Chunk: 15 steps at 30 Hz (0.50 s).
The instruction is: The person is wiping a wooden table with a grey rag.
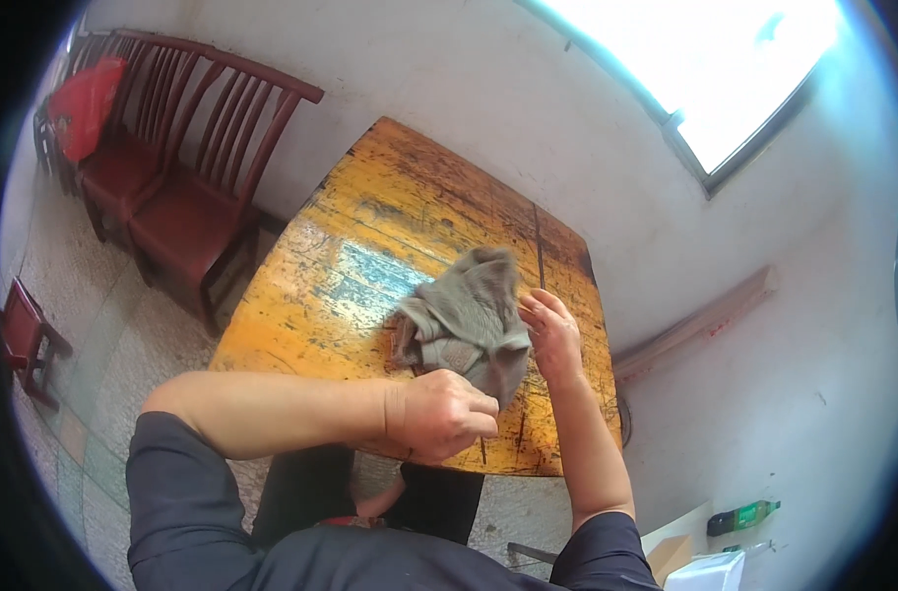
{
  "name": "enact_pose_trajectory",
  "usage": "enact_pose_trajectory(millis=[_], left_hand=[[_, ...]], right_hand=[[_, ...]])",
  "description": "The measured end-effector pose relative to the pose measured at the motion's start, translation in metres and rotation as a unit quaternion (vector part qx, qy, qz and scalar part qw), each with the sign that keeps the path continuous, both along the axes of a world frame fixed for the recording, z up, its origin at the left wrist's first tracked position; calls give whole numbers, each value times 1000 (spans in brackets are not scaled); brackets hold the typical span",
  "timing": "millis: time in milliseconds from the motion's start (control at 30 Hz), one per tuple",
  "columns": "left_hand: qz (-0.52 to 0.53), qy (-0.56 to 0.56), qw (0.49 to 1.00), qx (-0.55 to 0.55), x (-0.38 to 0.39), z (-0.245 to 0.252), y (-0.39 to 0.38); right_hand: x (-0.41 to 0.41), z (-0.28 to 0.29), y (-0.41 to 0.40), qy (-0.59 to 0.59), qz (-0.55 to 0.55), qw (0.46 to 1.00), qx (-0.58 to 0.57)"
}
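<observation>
A crumpled grey-brown cloth [471,318], blurred in places, lies bunched over a worn yellow wooden table [294,295]. My left hand [445,414] is at the table's near edge, its fingers closed on the lower corner of the cloth. To the right of the cloth is my right hand [556,336], fingers bent and slightly apart, turned towards the fabric. Its fingertips are beside the cloth's right edge; whether they touch it is hard to make out. The cloth's folds hide part of the tabletop.
Dark red wooden chairs [190,214] line the wall at left, with a red item [87,107] over one. A small red stool [32,340] stands on the tiled floor. A bright window [715,89] is upper right. A green-labelled bottle [744,518] and white box [704,572] are lower right.
</observation>
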State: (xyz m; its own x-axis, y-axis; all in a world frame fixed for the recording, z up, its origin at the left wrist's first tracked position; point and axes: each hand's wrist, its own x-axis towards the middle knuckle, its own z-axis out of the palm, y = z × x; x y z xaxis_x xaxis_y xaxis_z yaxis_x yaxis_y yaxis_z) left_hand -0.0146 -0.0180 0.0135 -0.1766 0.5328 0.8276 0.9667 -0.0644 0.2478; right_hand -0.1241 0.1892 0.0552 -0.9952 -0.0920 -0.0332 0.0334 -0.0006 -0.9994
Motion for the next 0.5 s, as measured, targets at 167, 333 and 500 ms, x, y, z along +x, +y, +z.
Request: enact_pose_trajectory(millis=[167, 333, 500], left_hand=[[49, -10, 999, 16, -13, 8, -2], [252, -31, 967, 5, -25, 11, 0], [304, -75, 947, -77, -18, 11, 10]], right_hand=[[-31, -43, 53, 132, -97, 986, -31], [-41, -69, 63, 223, -87, 969, 58], [-27, -59, 45, 262, -43, 958, 107]])
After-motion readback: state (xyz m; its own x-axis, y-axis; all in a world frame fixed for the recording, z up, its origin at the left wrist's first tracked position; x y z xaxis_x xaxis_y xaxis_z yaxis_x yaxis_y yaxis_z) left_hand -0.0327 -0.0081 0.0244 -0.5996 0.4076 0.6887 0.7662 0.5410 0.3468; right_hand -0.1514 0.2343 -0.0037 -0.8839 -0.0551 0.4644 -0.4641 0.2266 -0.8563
